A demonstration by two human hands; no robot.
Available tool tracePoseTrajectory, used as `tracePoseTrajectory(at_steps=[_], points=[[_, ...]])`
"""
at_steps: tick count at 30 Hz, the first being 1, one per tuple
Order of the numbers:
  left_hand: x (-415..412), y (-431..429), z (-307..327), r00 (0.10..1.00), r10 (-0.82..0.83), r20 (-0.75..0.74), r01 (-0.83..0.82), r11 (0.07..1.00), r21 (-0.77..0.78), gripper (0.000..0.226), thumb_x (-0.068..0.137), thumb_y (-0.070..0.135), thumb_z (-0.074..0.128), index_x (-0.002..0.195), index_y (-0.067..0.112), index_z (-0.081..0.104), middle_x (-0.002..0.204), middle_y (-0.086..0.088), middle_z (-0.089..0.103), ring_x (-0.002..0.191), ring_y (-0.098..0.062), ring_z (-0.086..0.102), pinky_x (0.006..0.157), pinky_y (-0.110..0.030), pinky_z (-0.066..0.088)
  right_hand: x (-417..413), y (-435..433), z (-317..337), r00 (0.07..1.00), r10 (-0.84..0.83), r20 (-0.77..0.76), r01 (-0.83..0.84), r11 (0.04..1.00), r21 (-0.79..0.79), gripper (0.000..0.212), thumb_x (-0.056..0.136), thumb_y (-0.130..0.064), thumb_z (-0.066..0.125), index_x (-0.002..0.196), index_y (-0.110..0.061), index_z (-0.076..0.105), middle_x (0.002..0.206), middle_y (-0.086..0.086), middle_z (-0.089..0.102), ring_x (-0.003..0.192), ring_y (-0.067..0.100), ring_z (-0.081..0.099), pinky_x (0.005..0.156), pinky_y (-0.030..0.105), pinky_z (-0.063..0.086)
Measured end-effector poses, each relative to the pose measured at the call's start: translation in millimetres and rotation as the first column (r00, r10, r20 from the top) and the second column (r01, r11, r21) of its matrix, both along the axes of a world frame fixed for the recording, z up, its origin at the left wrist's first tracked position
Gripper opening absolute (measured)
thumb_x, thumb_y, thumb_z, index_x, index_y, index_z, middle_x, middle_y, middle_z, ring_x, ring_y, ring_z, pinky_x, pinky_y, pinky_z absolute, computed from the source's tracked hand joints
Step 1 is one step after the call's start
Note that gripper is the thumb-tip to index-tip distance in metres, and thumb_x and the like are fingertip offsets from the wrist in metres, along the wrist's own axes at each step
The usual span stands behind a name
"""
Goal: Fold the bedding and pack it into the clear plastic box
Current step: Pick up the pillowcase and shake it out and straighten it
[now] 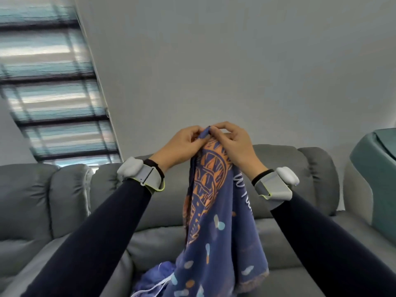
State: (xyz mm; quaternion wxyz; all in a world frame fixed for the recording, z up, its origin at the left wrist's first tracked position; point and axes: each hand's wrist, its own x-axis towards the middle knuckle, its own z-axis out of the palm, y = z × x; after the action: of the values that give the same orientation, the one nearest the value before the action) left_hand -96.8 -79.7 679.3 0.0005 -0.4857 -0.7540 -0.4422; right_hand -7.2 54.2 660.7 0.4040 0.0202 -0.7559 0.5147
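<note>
A blue bedding sheet with an orange pattern and pale spots hangs from my two hands in front of the sofa. My left hand and my right hand are raised close together, both pinching the same top corner of the cloth. The fabric drops in loose folds, and its lower end bunches on the sofa seat. Each wrist carries a grey band with a white device. The clear plastic box is not in view.
A grey sofa runs across the frame below a plain grey wall. A window with striped blinds is at the upper left. A teal and white armchair stands at the right edge.
</note>
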Motion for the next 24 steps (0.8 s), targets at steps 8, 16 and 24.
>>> tracePoseTrajectory(at_steps=[8,16,24], points=[[-9,5,50,0.873,0.346,-0.344,-0.307,0.937,0.164,0.041,0.101,0.025,0.039,0.061,0.023,0.031,0.056,0.007,0.036,0.062,-0.018,0.039,0.058,-0.029,0.02,3,-13,-46,0.975,0.188,0.121,-0.167,0.972,-0.165,0.018,0.079,-0.024,0.076,0.073,-0.011,0.064,0.059,0.002,0.067,0.056,0.008,0.058,0.053,0.021,0.044],[-39,-15,144,0.779,0.448,-0.439,-0.331,0.888,0.319,0.042,0.099,0.03,0.037,0.058,0.025,0.027,0.055,0.004,0.03,0.055,-0.014,0.033,0.059,-0.029,0.021,7,-16,-172,0.906,-0.002,0.424,-0.053,0.991,0.12,0.054,0.073,-0.072,0.062,0.07,-0.018,0.061,0.06,0.002,0.059,0.062,-0.002,0.042,0.06,0.04,0.047],[-42,-38,170,0.707,0.567,-0.423,-0.402,0.814,0.419,0.034,0.097,0.031,0.035,0.064,0.025,0.034,0.063,-0.002,0.042,0.06,-0.014,0.048,0.061,-0.032,0.03,15,-7,-251,0.741,-0.065,0.668,-0.032,0.991,0.131,0.022,0.084,-0.037,0.068,0.065,-0.043,0.058,0.054,-0.019,0.057,0.052,-0.003,0.046,0.061,0.029,0.043]])
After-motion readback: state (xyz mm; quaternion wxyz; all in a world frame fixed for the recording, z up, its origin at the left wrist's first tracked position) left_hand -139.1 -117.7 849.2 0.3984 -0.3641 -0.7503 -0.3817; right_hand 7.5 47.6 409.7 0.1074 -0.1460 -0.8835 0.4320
